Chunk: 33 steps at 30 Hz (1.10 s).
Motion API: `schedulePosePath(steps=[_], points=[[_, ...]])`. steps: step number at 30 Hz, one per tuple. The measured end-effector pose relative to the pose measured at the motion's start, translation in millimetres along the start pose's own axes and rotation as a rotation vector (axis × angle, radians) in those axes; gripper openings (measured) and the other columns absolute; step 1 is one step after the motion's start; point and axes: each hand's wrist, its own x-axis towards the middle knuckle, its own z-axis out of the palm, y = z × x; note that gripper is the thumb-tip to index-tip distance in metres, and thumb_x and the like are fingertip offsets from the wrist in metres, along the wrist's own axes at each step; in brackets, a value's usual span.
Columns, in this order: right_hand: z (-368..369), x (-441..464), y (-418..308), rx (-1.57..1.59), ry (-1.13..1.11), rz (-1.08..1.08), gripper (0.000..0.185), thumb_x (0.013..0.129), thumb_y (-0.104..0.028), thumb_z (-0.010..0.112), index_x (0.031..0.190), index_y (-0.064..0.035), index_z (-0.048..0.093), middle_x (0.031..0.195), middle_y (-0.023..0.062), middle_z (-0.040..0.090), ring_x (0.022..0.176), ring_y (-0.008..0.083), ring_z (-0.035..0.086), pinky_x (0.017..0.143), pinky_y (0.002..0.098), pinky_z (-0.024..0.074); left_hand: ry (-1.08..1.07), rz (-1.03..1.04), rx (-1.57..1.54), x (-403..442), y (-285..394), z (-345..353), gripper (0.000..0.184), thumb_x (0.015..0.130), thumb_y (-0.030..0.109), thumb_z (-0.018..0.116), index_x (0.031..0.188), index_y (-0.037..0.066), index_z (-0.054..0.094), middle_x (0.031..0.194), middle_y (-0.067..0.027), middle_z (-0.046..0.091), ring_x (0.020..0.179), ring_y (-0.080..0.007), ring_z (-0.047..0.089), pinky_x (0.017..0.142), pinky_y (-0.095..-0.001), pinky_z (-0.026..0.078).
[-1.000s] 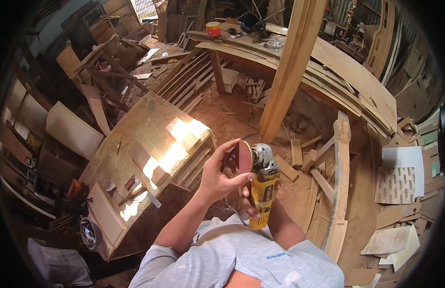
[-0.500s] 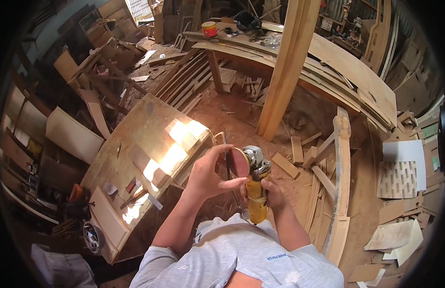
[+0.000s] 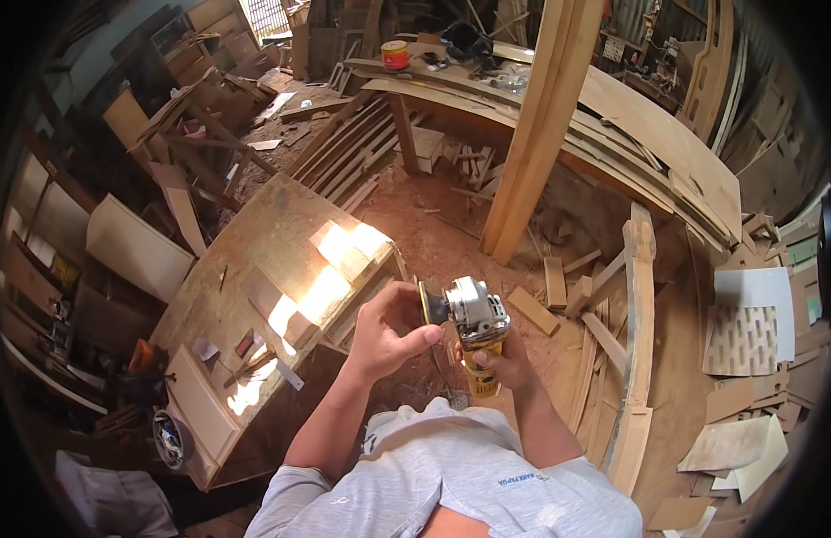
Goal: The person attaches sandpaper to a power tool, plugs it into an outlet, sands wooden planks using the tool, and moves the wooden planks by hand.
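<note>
A yellow angle grinder (image 3: 484, 377) with a silver gear head (image 3: 472, 300) is in front of my chest, my right hand (image 3: 510, 359) wrapped round its body. On its left side the sanding disc (image 3: 424, 303) shows nearly edge-on, with a dark hub behind it. My left hand (image 3: 384, 332) is at that disc, its curled fingers against the outer face and its thumb reaching below the edge toward the hub. The fingertips are partly hidden. Part of the grinder's lower body is hidden by my right hand.
A worktable (image 3: 285, 202) with sunlit boards stands at left. Ahead are a wooden post (image 3: 532, 134) and a long bench bearing planks and a red tin (image 3: 395, 56). A timber frame (image 3: 640, 305) and scattered offcuts (image 3: 534, 309) lie to the right.
The grinder has turned, so the disc's reddish face no longer shows and the gear head faces me more. My left hand has shifted with the disc, slightly down and left.
</note>
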Motion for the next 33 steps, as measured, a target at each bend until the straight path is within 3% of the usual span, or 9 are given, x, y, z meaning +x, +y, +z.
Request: schedulePosePath(steps=[1,7,10,13,17,20,23,26,33], points=[[1,1,-2,0.016,0.015,-0.004,0.052,0.088,-0.023,0.082,0.130,0.0002,0.061,0.105,0.0106,0.074,0.095,0.0209,0.074,0.084,0.0375,0.0603,0.002,-0.068,-0.108,1,-5,0,0.073,0.076,0.017,0.096,0.135,0.000,0.058,0.120,-0.0104,0.071,0.102,-0.0183,0.073,0.094,-0.0340,0.059],[-2,1,-10,0.027,0.009,0.010,0.046,0.086,-0.016,0.084,0.125,0.0003,0.066,0.105,0.0087,0.074,0.095,0.0171,0.073,0.085,0.0346,0.0593,0.096,0.347,0.073,5,7,10,0.074,0.076,0.028,0.097,0.133,-0.001,0.059,0.118,-0.0093,0.071,0.103,-0.0180,0.073,0.097,-0.0348,0.058],[-2,0,-13,-0.010,-0.006,0.001,0.046,0.086,-0.016,0.084,0.125,0.0007,0.066,0.105,0.0087,0.075,0.093,0.0166,0.073,0.084,0.0345,0.0592,0.020,0.310,0.210,5,13,2,0.074,0.077,0.026,0.096,0.133,-0.002,0.058,0.119,-0.0097,0.071,0.104,-0.0182,0.072,0.097,-0.0349,0.058],[5,0,-21,-0.067,0.008,-0.034,0.044,0.086,-0.015,0.082,0.124,0.0011,0.067,0.104,0.0084,0.075,0.092,0.0162,0.072,0.084,0.0341,0.0589,-0.057,-0.008,-0.007,1,-10,-7,0.073,0.077,0.024,0.096,0.134,-0.001,0.058,0.120,-0.0105,0.071,0.105,-0.0182,0.072,0.097,-0.0351,0.058],[3,2,-20,-0.049,0.020,-0.010,0.043,0.085,-0.013,0.082,0.124,0.0007,0.067,0.105,0.0080,0.075,0.095,0.0158,0.071,0.085,0.0334,0.0579,0.087,0.193,-0.022,1,5,13,0.066,0.079,0.022,0.093,0.131,-0.002,0.060,0.115,-0.0105,0.073,0.107,-0.0180,0.071,0.100,-0.0351,0.056],[-5,1,-12,-0.037,-0.005,0.012,0.045,0.085,-0.014,0.083,0.124,0.0006,0.067,0.106,0.0079,0.075,0.096,0.0157,0.071,0.086,0.0335,0.0574,0.087,0.257,0.083,2,11,11,0.079,0.076,0.037,0.097,0.131,-0.004,0.058,0.118,-0.0093,0.069,0.116,-0.0196,0.067,0.105,-0.0357,0.050],[-3,4,-14,-0.092,-0.016,-0.014,0.050,0.085,-0.020,0.083,0.126,0.0023,0.065,0.105,0.0103,0.075,0.094,0.0190,0.073,0.084,0.0361,0.0593,0.031,0.241,0.113,5,6,1,0.068,0.076,0.030,0.097,0.126,-0.002,0.063,0.109,-0.0091,0.073,0.104,-0.0171,0.070,0.097,-0.0329,0.055],[6,6,-19,-0.080,-0.005,-0.037,0.048,0.085,-0.018,0.083,0.125,0.0015,0.065,0.106,0.0097,0.075,0.093,0.0177,0.072,0.083,0.0354,0.0588,0.016,-0.040,-0.115,-1,-6,-4,0.069,0.075,0.033,0.097,0.124,-0.003,0.063,0.108,-0.0088,0.073,0.103,-0.0161,0.070,0.094,-0.0322,0.055],[-2,7,-9,-0.006,-0.021,0.009,0.046,0.086,-0.017,0.084,0.125,0.0007,0.066,0.105,0.0093,0.075,0.093,0.0160,0.071,0.084,0.0335,0.0577,0.098,0.289,0.079,4,12,6,0.077,0.075,0.038,0.097,0.131,-0.001,0.061,0.115,-0.0076,0.070,0.111,-0.0197,0.068,0.101,-0.0359,0.051]])
